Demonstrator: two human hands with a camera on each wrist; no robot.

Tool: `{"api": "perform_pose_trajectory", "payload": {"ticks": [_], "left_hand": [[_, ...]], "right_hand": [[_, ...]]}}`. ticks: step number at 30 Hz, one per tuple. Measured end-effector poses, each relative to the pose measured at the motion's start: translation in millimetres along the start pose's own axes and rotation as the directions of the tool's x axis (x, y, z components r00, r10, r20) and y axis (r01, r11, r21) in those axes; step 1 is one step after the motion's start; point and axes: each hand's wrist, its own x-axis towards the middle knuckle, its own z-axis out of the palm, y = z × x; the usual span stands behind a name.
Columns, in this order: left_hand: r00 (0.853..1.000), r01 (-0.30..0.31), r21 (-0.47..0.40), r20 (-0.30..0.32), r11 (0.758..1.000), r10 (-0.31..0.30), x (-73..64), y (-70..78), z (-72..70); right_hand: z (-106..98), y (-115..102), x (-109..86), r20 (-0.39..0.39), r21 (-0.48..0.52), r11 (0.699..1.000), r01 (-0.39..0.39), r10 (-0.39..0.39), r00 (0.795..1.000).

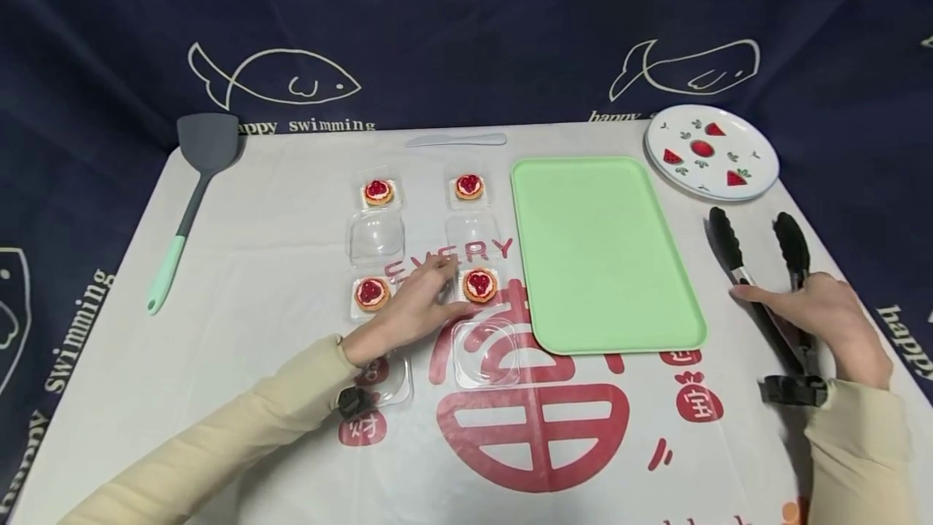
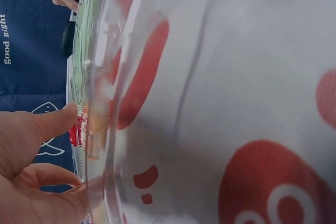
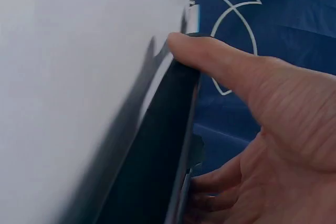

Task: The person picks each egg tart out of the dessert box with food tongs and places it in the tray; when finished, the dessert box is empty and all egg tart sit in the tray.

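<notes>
My left hand [image 1: 419,302] holds the front right clear plastic box [image 1: 498,272] at its left side, thumb along the near edge and fingers at the far corner. Inside sits a small red-topped tart [image 1: 480,286]. The left wrist view shows the thumb and curved fingers [image 2: 52,174] on either side of the tart [image 2: 79,129]. On the right, my right hand [image 1: 831,318] grips black tongs [image 1: 765,322], their two arms spread and tips pointing away. In the right wrist view, the thumb [image 3: 210,56] lies on one tong arm [image 3: 163,124].
Three more tarts sit in open clear boxes: back left [image 1: 378,192], back right [image 1: 469,186] and front left [image 1: 372,294]. A green tray [image 1: 605,258] lies between boxes and tongs. Around them are a patterned plate [image 1: 751,148], a pale knife [image 1: 459,139] and a spatula [image 1: 193,201].
</notes>
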Motion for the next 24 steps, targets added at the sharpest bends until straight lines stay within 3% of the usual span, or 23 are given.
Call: {"api": "perform_pose_trajectory", "payload": {"ticks": [4, 8, 12, 16, 21, 24], "left_hand": [[1.0, 0.018, 0.006, 0.014, 1.0, -0.018, 0.0, 0.0, -1.0], [0.999, 0.031, 0.01, 0.016, 0.999, -0.031, -0.3, -0.4, -2.2], [1.0, 0.024, 0.017, 0.002, 1.0, -0.024, -0.6, -0.7, -2.4], [1.0, -0.004, 0.004, -0.012, 1.0, 0.004, 0.1, -0.8, -1.7], [1.0, -0.02, -0.015, -0.016, 1.0, 0.019, 1.2, -1.1, -0.9], [1.0, -0.028, -0.024, -0.014, 0.999, 0.027, 1.5, -1.4, -0.6]], "right_hand": [[-6.2, -7.1, -11.9, -0.056, 0.07, 0.997, -0.037, 0.041, 0.998], [-17.2, -23.4, -29.4, -0.205, 0.116, 0.987, 0.109, -0.083, 0.975], [-25.8, -54.5, -46.3, -0.309, 0.095, 0.951, 0.295, -0.253, 0.917], [-28.5, -91.5, -59.0, -0.324, 0.076, 0.891, 0.447, -0.402, 0.857], [-29.2, -134.3, -70.2, -0.252, 0.091, 0.818, 0.567, -0.532, 0.808], [-27.0, -155.7, -74.2, -0.214, 0.057, 0.777, 0.627, -0.604, 0.768]]}}
